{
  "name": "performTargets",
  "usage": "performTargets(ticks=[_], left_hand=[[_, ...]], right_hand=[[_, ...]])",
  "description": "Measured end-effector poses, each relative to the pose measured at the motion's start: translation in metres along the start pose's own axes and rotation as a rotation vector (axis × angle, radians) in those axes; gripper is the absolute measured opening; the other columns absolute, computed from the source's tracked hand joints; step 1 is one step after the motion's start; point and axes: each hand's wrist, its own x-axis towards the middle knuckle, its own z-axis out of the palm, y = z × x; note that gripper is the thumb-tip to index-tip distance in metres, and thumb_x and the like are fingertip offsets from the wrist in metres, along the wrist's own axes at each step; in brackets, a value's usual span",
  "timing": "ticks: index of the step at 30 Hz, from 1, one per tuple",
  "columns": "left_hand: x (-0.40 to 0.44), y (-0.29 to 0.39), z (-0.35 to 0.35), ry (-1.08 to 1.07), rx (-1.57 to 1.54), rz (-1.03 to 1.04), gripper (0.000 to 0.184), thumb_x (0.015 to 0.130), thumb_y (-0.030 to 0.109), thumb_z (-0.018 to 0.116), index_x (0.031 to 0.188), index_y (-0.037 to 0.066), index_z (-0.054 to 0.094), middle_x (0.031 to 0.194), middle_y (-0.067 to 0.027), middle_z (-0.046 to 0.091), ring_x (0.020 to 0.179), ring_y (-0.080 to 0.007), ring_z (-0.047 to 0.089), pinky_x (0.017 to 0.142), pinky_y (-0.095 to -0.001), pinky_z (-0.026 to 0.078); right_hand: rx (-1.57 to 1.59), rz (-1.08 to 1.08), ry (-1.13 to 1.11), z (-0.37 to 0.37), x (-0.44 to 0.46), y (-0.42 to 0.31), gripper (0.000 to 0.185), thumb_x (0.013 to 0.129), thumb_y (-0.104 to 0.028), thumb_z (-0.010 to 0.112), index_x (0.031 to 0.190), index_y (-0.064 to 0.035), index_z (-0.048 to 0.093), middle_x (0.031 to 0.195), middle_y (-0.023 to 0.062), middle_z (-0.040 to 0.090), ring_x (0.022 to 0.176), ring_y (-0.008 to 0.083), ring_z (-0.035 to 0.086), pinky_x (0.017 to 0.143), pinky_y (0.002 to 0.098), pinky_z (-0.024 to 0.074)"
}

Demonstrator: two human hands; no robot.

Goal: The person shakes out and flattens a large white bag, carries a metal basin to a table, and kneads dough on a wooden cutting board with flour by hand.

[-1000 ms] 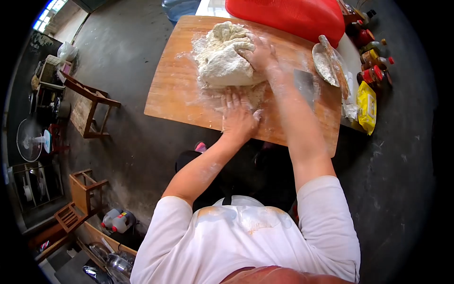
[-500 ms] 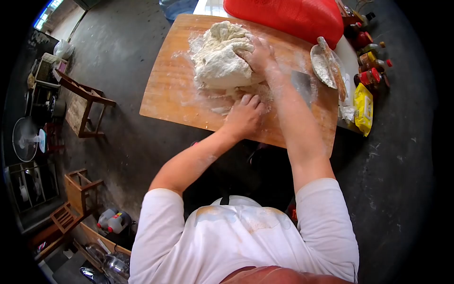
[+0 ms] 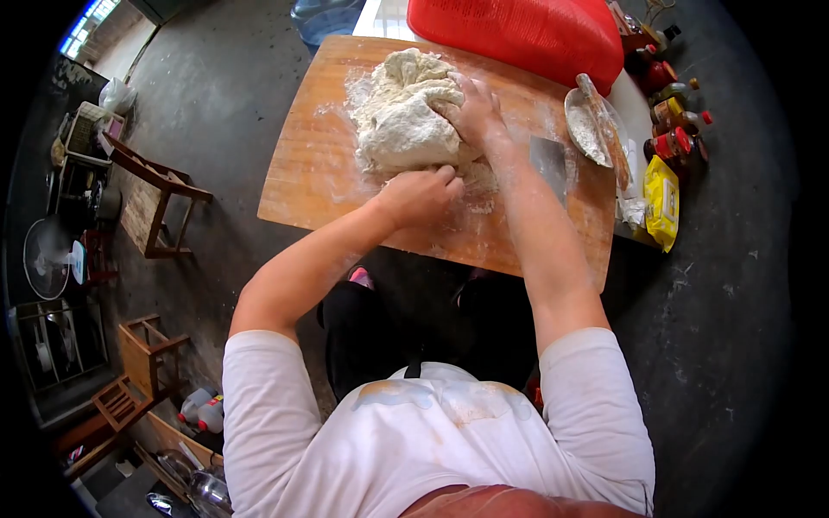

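A large, floury lump of dough [image 3: 408,121] lies on the wooden board [image 3: 298,164], its top folded and rough. My right hand [image 3: 480,110] is on the dough's right side, thumb and fingers gripping its edge. At the dough's near edge, my left hand [image 3: 420,197] is closed with curled fingers. What is inside those fingers is hidden. Loose flour and crumbs lie around both hands. A flat metal scraper [image 3: 548,160] rests on the board beside my right forearm.
A red basket [image 3: 527,34] stands behind the board. To the right are a plate of flour [image 3: 585,129] with a rolling pin [image 3: 604,129] across it, a yellow wipes pack [image 3: 661,203] and several bottles and jars [image 3: 678,142]. A wooden chair [image 3: 160,194] stands left.
My left hand has moved left and slightly up, against the dough's near edge, with its elbow swinging outward. My right hand stays on the dough's right side.
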Motion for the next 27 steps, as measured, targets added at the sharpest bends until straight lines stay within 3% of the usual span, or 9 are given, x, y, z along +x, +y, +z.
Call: performTargets(ticks=[2,4,5,7,8,11,20,22,27], left_hand=[[0.003,0.0,-0.01,-0.026,-0.064,-0.095,0.016,0.076,0.016,0.053,0.086,0.004,0.054,0.086,-0.0112,0.055,0.076,-0.0264,0.058,0.064,-0.031,0.049],[0.013,0.001,-0.027,0.406,-0.417,-0.25,0.017,0.084,0.015,0.048,0.091,0.002,0.055,0.087,-0.0123,0.059,0.079,-0.0246,0.059,0.067,-0.029,0.048],[0.02,0.0,-0.038,0.405,-0.416,-0.248,0.017,0.084,0.015,0.048,0.091,0.002,0.055,0.087,-0.0123,0.059,0.079,-0.0246,0.059,0.067,-0.029,0.048],[0.035,-0.003,-0.063,0.443,-1.401,-0.708,0.024,0.089,0.021,0.042,0.097,0.001,0.055,0.087,-0.0121,0.061,0.076,-0.0216,0.06,0.067,-0.0283,0.05],[0.037,-0.008,-0.069,0.442,-1.398,-0.705,0.024,0.089,0.021,0.042,0.097,0.001,0.055,0.087,-0.0121,0.061,0.076,-0.0216,0.06,0.067,-0.0283,0.05],[0.039,-0.026,-0.075,0.401,-2.164,-0.766,0.031,0.09,0.027,0.042,0.096,-0.001,0.055,0.088,-0.0126,0.061,0.074,-0.0194,0.061,0.063,-0.0293,0.052],[0.068,-0.057,-0.084,0.424,-1.947,-0.734,0.035,0.089,0.035,0.043,0.101,0.002,0.051,0.085,-0.01,0.055,0.07,-0.0232,0.055,0.066,-0.0347,0.047],[0.071,-0.057,-0.096,0.4,-1.914,-0.78,0.038,0.09,0.034,0.041,0.104,0.002,0.054,0.094,-0.0124,0.057,0.081,-0.0261,0.056,0.072,-0.0385,0.047],[0.073,-0.057,-0.11,0.503,-1.789,-0.89,0.042,0.09,0.035,0.042,0.112,0.0,0.049,0.105,-0.0133,0.053,0.099,-0.0265,0.049,0.078,-0.0418,0.045]], right_hand=[[-0.001,0.017,-0.023,-0.002,-0.001,-0.003,0.069,0.071,-0.047,0.065,0.129,-0.0178,0.04,0.128,0.0131,0.041,0.118,0.0328,0.037,0.099,0.0424,0.0322],[0.005,0.107,-0.045,-0.01,-0.007,-0.012,0.073,0.07,-0.047,0.066,0.13,-0.0173,0.038,0.13,0.013,0.039,0.12,0.0331,0.035,0.099,0.0426,0.032],[0.006,0.109,-0.043,-0.007,-0.006,-0.01,0.073,0.07,-0.047,0.066,0.13,-0.0173,0.038,0.13,0.013,0.039,0.12,0.0331,0.035,0.099,0.0426,0.032],[-0.031,0.145,-0.051,-0.002,-0.003,-0.006,0.069,0.074,-0.044,0.064,0.132,-0.0192,0.036,0.132,0.0127,0.037,0.121,0.033,0.033,0.1,0.0425,0.031],[-0.029,0.145,-0.046,-0.002,-0.003,-0.005,0.069,0.074,-0.044,0.064,0.132,-0.0192,0.036,0.132,0.0127,0.037,0.121,0.033,0.033,0.1,0.0425,0.031],[-0.079,0.108,-0.092,-0.007,-0.003,-0.005,0.06,0.078,-0.036,0.06,0.131,-0.0214,0.036,0.133,0.0111,0.036,0.122,0.0322,0.032,0.101,0.041,0.03],[-0.04,0.117,-0.082,0.001,-0.004,0.002,0.054,0.08,-0.027,0.054,0.131,-0.0232,0.036,0.136,0.0064,0.032,0.124,0.0297,0.029,0.102,0.0453,0.028],[-0.05,0.063,-0.031,-0.001,-0.007,0.0,0.051,0.082,-0.029,0.051,0.129,-0.0147,0.038,0.129,0.0151,0.039,0.117,0.0353,0.036,0.1,0.04,0.0294],[-0.039,0.037,-0.011,0.004,-0.003,0.008,0.053,0.08,-0.028,0.055,0.129,-0.016,0.039,0.129,0.0152,0.039,0.118,0.0353,0.036,0.1,0.0407,0.0297]])
